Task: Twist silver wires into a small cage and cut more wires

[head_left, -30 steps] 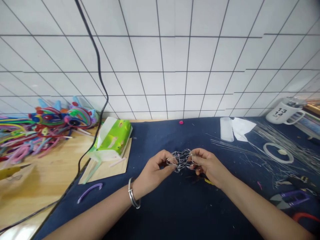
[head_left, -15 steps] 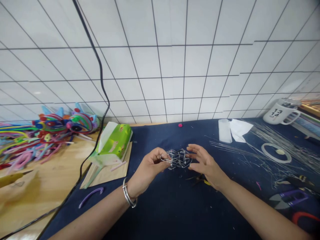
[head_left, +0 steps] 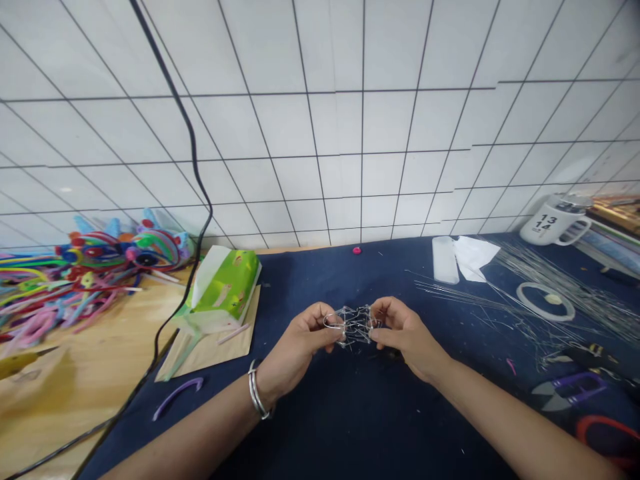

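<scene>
A small mesh of thin silver wire [head_left: 353, 324] hangs between both hands just above a dark blue cloth [head_left: 350, 420]. My left hand [head_left: 300, 347], with a silver bangle at the wrist, pinches the mesh's left end, where a wire loop sticks out. My right hand [head_left: 407, 333] pinches the right end with thumb and fingers closed on it. Both forearms reach in from the bottom edge.
A green tissue pack [head_left: 223, 287] lies on brown paper to the left, beyond it a heap of coloured pipe cleaners [head_left: 75, 273]. Straight wires [head_left: 550, 287], a tape ring [head_left: 545, 300], a white mug [head_left: 553, 220], purple snips [head_left: 567, 390] and a plastic case [head_left: 444, 260] lie right. A black cable [head_left: 195, 173] hangs left.
Half a second ago my right hand was open beside the mesh; it has closed on the right end again. The mesh now looks squeezed narrower between the hands.
</scene>
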The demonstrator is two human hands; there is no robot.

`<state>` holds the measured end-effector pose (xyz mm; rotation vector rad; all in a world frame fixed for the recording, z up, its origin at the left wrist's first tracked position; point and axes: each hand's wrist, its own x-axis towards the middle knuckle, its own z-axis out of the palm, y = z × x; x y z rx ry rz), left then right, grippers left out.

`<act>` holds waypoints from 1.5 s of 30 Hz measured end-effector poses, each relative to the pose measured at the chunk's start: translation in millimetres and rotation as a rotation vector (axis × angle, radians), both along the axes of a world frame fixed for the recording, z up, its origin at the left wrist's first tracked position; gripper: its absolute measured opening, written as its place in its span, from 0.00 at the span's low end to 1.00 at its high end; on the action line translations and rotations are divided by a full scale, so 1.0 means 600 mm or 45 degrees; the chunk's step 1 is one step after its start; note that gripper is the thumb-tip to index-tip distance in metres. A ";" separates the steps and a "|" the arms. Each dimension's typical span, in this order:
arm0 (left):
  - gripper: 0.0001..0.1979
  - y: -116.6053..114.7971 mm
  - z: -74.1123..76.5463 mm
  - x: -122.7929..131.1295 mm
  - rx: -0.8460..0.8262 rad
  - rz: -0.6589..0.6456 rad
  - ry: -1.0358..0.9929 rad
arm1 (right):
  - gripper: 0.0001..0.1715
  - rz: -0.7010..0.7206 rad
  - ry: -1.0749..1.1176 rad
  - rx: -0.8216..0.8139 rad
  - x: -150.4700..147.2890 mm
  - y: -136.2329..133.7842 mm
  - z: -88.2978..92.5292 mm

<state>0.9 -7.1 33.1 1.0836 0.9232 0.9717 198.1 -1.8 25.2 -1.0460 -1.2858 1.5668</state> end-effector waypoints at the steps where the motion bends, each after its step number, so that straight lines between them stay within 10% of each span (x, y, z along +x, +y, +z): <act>1: 0.05 -0.001 0.000 0.001 -0.012 -0.014 -0.011 | 0.15 0.000 0.006 -0.003 -0.001 0.000 -0.001; 20: 0.09 0.039 -0.010 -0.031 0.135 -0.118 0.058 | 0.05 -0.008 -0.191 0.145 0.031 0.025 0.030; 29: 0.09 0.005 0.042 -0.022 0.327 0.004 0.376 | 0.21 0.066 0.061 0.001 0.011 0.011 0.015; 45: 0.05 -0.022 0.068 -0.015 0.718 0.020 0.832 | 0.08 -0.020 0.159 -0.070 0.005 0.002 0.010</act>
